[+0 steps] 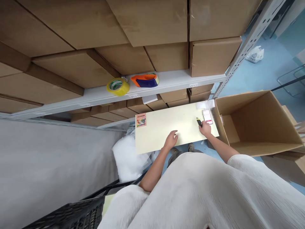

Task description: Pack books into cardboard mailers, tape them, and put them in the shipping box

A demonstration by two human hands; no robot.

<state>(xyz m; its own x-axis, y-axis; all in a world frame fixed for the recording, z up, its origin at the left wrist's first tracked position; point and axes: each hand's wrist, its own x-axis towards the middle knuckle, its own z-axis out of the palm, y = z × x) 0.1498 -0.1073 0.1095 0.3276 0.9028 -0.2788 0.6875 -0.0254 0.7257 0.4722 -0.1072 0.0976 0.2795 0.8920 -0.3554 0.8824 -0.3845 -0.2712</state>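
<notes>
A pale cream board (162, 133) lies flat like a tabletop in front of me. Over its near edge is my left hand (171, 140), its fingers loosely curved and apart, holding nothing. My right hand (205, 128) is closed around a short black tool with a yellow end (199, 122), whose exact kind I cannot make out. Just beyond that hand lies a phone or card with a white and pink face (208, 118), partly blurred. A small pink printed card (141, 120) rests at the board's far left corner.
Above the board, a grey shelf edge (171, 81) carries yellow tape (118, 86) and an orange and blue tape dispenser (145, 80) before stacked cartons (214, 57). To the right stands an open carton (257, 121); white plastic wrap (130, 159) sits left, a black crate (78, 213) lower left.
</notes>
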